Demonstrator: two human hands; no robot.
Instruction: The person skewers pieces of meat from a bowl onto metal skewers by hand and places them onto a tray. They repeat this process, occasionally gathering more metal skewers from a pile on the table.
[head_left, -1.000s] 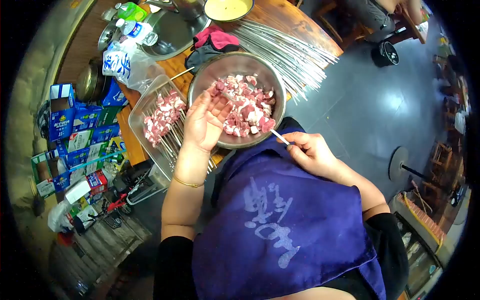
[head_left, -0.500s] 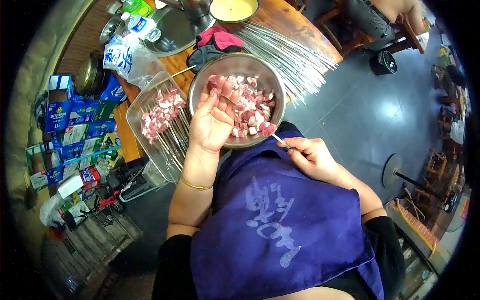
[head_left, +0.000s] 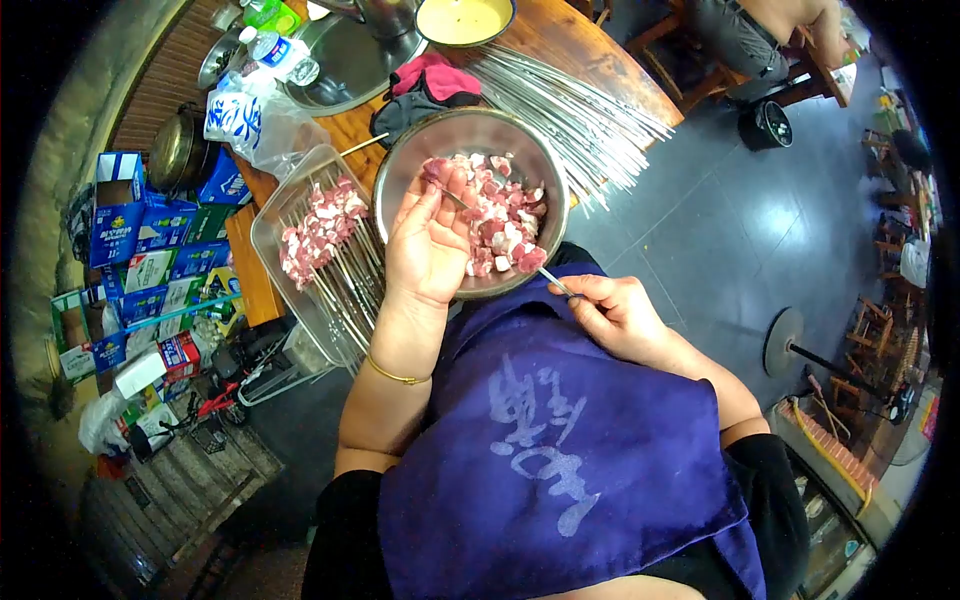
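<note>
My left hand (head_left: 428,250) is palm up over the near left of a steel bowl (head_left: 562,165), pinching a piece of meat (head_left: 434,170) between thumb and fingers. Meat cubes (head_left: 490,215) lie in the bowl. My right hand (head_left: 622,312), closed at the bowl's near right rim, grips the end of a metal skewer (head_left: 556,282). A meat chunk (head_left: 532,260) sits on the skewer close to that rim. The skewer's other end shows by my left fingers. Left of the bowl, a clear tray (head_left: 262,238) holds loaded skewers (head_left: 325,235) lying side by side.
Bare metal skewers (head_left: 570,110) lie bundled on the wooden table (head_left: 610,50) beyond the bowl. Near them are red-and-black gloves (head_left: 430,85), a bowl of yellow liquid (head_left: 465,20), a water bottle (head_left: 280,57) and a plastic bag (head_left: 262,135). A person (head_left: 745,45) sits at far right.
The left thumb and fingers have shifted slightly around the piece of meat, near the skewer's end. The right hand keeps its grip. The whole view has shifted a little.
</note>
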